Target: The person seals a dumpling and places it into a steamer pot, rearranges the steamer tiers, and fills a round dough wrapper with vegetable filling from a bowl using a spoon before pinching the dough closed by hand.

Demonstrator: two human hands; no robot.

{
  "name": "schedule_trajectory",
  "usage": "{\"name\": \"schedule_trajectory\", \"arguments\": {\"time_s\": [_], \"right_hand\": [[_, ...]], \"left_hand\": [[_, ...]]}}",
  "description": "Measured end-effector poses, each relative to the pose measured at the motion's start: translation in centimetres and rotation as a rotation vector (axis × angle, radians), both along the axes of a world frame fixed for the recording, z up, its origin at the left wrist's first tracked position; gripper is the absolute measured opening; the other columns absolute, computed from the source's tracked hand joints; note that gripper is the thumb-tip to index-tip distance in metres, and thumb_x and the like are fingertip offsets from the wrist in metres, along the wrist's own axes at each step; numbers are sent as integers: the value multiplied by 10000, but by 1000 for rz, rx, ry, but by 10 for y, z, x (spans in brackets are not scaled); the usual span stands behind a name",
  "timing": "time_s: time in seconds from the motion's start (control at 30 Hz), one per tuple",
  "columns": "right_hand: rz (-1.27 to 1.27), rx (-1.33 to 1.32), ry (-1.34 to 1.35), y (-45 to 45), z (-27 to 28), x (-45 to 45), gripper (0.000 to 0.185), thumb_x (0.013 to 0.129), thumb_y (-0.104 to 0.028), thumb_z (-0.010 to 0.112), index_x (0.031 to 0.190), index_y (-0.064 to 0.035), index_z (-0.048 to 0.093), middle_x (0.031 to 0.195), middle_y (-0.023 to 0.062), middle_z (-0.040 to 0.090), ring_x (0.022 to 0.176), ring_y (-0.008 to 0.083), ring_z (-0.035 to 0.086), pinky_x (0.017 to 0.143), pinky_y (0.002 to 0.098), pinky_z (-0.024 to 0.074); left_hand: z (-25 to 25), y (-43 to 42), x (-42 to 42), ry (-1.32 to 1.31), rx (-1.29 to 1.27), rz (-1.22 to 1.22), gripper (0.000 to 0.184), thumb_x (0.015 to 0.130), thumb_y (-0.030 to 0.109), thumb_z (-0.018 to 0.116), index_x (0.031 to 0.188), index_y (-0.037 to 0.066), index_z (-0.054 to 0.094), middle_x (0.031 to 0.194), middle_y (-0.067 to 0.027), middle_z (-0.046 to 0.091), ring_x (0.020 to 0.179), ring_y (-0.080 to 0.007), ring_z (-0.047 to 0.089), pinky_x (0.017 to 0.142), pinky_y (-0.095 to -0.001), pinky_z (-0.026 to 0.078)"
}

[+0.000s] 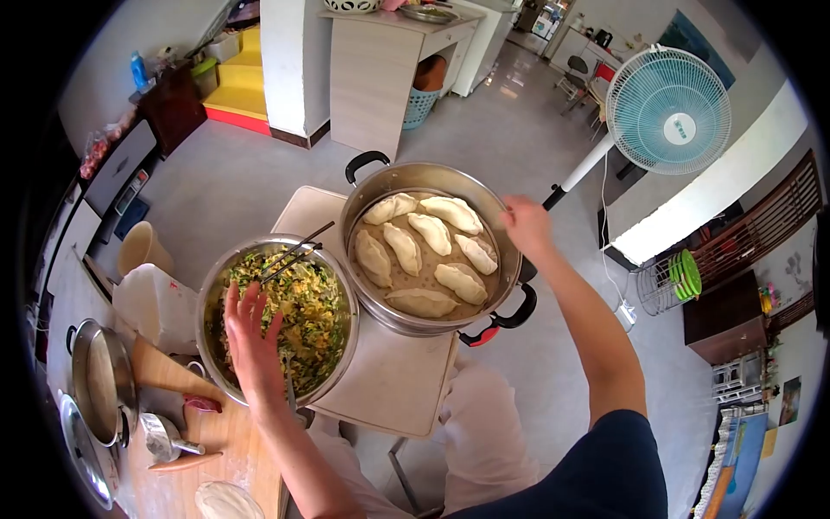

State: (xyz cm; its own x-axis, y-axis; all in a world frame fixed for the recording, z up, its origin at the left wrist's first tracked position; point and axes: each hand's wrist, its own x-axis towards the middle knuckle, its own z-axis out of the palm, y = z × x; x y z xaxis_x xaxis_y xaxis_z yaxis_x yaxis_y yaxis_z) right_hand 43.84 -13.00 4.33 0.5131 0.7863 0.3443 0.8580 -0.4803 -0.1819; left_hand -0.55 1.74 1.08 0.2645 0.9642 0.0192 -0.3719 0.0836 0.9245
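Note:
My left hand (253, 346) is open, fingers apart, over a steel bowl (206, 285) of chopped green and yellow filling (311, 316). A pair of dark chopsticks (294, 253) leans in this bowl, beyond my fingertips. My right hand (527, 227) has its fingers closed at the right rim of a steel steamer pot (506, 251); the fingertips are partly hidden. Several pale, crimped dumplings (430, 232) lie apart from each other on the liner inside the pot. Bowl and pot stand side by side on a small light table (380, 372).
To the left, a wooden board (229, 463) carries a metal scoop (162, 437), a rolling pin (186, 462) and a flat dough round (226, 500). A second steel pot (102, 381) and a lid (84, 450) sit beside it. A standing fan (667, 108) rises at the right.

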Motion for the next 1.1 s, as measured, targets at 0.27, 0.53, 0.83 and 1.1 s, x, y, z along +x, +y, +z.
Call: {"name": "schedule_trajectory", "arguments": {"time_s": [0.27, 0.53, 0.83, 1.1], "right_hand": [[-250, -112, 877, -66, -19, 14, 477, 852, -395, 722, 1075, 18, 636, 834, 130, 693, 648, 190, 678, 565, 359, 540], [-85, -67, 1429, -53, -23, -3, 430, 873, -326, 696, 1148, -10, 597, 830, 108, 684, 599, 194, 665, 487, 303, 533], [-63, -12, 1542, -55, -41, 8, 279, 794, -67, 590, 1028, 85, 592, 759, 169, 645, 523, 236, 617, 438, 338, 508], [-98, 275, 1546, -83, 0, 14, 233, 796, -52, 563, 991, 75, 554, 671, 125, 584, 431, 209, 544, 360, 326, 437]], "left_hand": [[-11, -27, 43, 190, 67, -147, 518, 1017, 268, 501, 1456, 17, 387, 1427, -160, 469, 1324, -273, 444, 1092, -408, 377], [-39, -17, 117, 313, 124, -215, 590, 968, 255, 594, 1438, -31, 383, 1369, -161, 521, 1215, -232, 509, 1031, -340, 401], [-24, -16, 136, 219, 3, -325, 633, 927, 58, 579, 1495, 11, 301, 1358, -143, 529, 1197, -201, 545, 1000, -306, 444], [34, -1, 160, 294, 271, -242, 705, 983, 418, 552, 1489, -9, 310, 1408, -195, 489, 1294, -250, 471, 1094, -347, 345]]}}
